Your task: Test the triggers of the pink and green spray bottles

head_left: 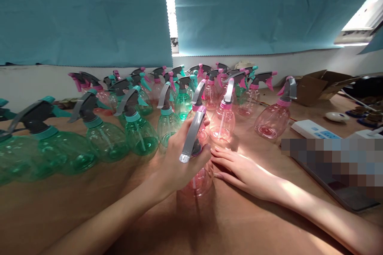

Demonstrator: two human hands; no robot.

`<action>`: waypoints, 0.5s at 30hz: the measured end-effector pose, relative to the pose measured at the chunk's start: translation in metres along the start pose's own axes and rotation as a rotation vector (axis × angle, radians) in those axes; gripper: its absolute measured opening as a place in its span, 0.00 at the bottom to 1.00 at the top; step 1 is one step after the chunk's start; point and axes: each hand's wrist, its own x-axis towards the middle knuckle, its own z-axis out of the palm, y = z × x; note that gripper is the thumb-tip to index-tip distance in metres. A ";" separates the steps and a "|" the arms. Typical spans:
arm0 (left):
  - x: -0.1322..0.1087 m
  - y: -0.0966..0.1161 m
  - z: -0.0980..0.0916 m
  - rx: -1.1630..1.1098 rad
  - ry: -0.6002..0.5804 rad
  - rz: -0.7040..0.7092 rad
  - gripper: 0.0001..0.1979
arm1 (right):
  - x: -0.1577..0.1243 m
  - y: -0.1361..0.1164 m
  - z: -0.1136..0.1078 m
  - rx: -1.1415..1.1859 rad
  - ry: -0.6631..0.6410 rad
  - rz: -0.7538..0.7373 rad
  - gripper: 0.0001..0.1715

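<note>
Toward the near edge of the worktop (236,229), the left hand (177,152) grips a pink spray bottle (200,183) around its neck; the right hand (241,169) lies open just beside it, fingers outstretched, while other spray bottles (143,137) stand toward the left and back edges

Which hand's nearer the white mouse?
Right. The right hand lies flat on the table, left of the white mouse and nearer the camera. The left hand is farther left, gripping the front pink spray bottle near its top.
</note>
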 end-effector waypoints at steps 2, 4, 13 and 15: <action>0.000 0.000 0.000 0.000 -0.007 -0.011 0.17 | 0.000 -0.001 -0.001 -0.002 -0.001 -0.001 0.24; 0.000 0.001 0.000 0.003 -0.015 -0.019 0.18 | 0.000 -0.001 -0.001 -0.006 -0.003 -0.002 0.24; 0.006 0.011 -0.004 -0.047 -0.062 -0.016 0.10 | -0.004 0.004 0.004 -0.003 0.031 0.004 0.25; 0.005 0.015 -0.005 -0.026 -0.047 -0.021 0.08 | -0.004 0.004 0.004 -0.001 0.033 0.004 0.25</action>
